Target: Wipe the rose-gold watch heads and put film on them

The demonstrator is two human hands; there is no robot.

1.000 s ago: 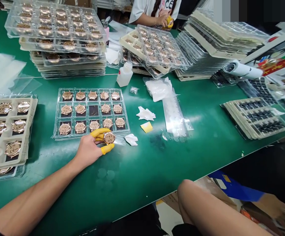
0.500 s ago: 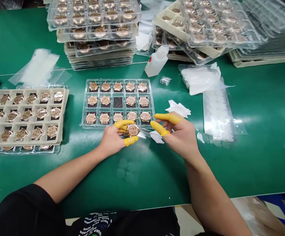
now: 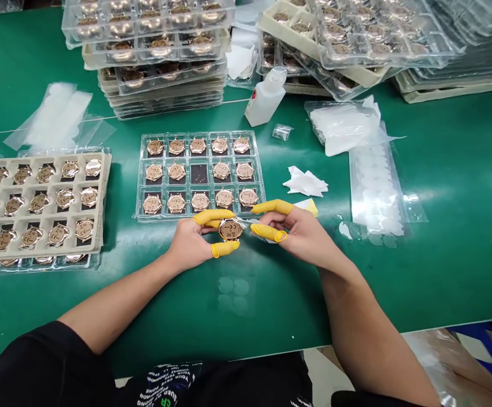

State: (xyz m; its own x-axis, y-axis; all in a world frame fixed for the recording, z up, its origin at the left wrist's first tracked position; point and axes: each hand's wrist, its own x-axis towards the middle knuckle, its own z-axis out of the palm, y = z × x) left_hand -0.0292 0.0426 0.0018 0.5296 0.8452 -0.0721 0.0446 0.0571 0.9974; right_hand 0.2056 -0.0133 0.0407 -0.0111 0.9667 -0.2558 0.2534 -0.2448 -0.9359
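My left hand (image 3: 193, 242), with yellow finger cots, pinches a round rose-gold watch case (image 3: 231, 229) just in front of a clear tray (image 3: 199, 212) of similar cases; one middle cell of that tray is empty. My right hand (image 3: 299, 232), also in yellow cots, is right beside the case, its thumb and forefinger tips close to the case's right edge and pinched near a thin clear film. What those fingers hold is too small to make out.
A beige tray of cases (image 3: 104, 198) lies at the left. Stacked trays (image 3: 152, 85) stand at the back, with a white squeeze bottle (image 3: 265, 99), clear film sheets (image 3: 373, 181), white wipes (image 3: 305, 182) and a yellow pad (image 3: 311, 206) to the right. The table edge runs along the bottom.
The view swung left and down. My right hand came in from the right and closed up to the case held in my left hand.
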